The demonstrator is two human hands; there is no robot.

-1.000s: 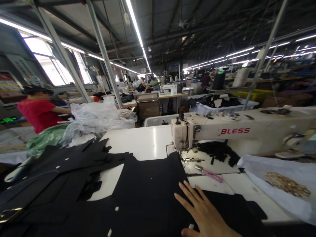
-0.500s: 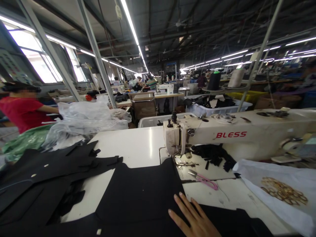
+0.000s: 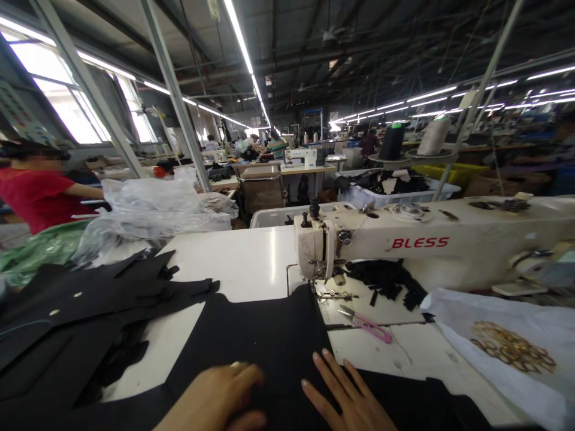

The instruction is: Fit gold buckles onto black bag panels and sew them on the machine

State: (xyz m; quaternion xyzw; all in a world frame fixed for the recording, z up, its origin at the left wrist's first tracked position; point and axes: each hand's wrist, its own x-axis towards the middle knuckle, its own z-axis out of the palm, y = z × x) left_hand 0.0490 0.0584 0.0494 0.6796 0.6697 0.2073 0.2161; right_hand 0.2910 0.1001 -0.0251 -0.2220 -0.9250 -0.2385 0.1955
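Long factory hall under strips of fluorescent tube, and you're at a white worktop [image 3: 233, 257] with a glossy, slightly worn surface. Your black fabric panel [image 3: 251, 341] lies flat across it, matte and heavy-looking, its cut edge rising to a narrow peak just in front of the cream sewing machine [image 3: 354, 239] marked BLESS. Both hands are open on that cloth: your left hand [image 3: 211, 398] rests with the fingers loosely together, and your right hand [image 3: 348, 395] sits spread, fingertips on the black, neither one pinching anything. To your left, a stack of cut black pieces [image 3: 81, 299] shows jagged, notched outlines, with a strip of white worktop between it and the panel. Right of the panel's peak, pink-handled scissors [image 3: 371, 328] lie on the machine bed, just below a tangle of black scraps [image 3: 386, 281]. Further right, a crinkled white sheet [image 3: 494, 353] carries a heap of gold-coloured rings [image 3: 510, 347], with a band of bare worktop before it. Past the far edge, clear plastic bags [image 3: 153, 209] bulge beside a green bag [image 3: 40, 251], and a co-worker in a red shirt [image 3: 38, 197] stands off to the left, well apart from you.
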